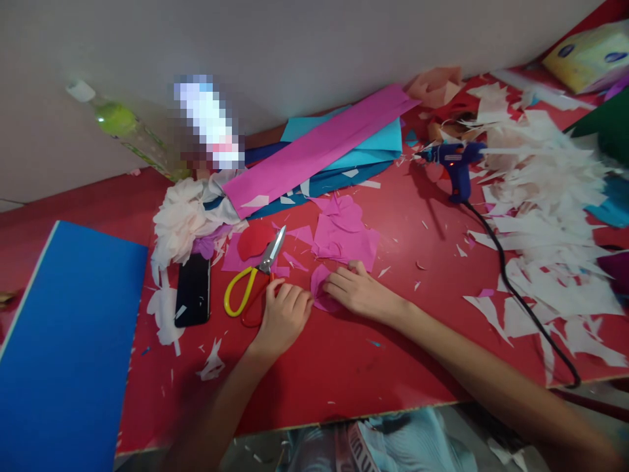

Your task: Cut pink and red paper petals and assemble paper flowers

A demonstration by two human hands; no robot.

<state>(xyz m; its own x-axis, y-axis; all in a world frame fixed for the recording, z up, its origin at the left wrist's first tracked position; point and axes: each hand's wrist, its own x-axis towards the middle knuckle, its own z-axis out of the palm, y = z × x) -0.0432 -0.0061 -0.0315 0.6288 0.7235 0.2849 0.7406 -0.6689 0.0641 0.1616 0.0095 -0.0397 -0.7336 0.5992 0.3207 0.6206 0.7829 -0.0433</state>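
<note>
A small rounded piece of pink paper lies on the red table, between my hands. My right hand has its fingers bent and closed on the right side of this piece. At its left edge is my left hand, fingers curled together; whatever they pinch is hidden. Beside my left hand rest the scissors, with one yellow and one red handle and the blades partly apart. The red handle runs partly behind the left hand. Just beyond, more cut pink paper and a red paper disc lie on the table.
A blue glue gun stands at right, its black cord trailing forward. White paper scraps pile beyond it. A phone, a blue board and a white paper flower are at left. Folded pink paper and a bottle are behind.
</note>
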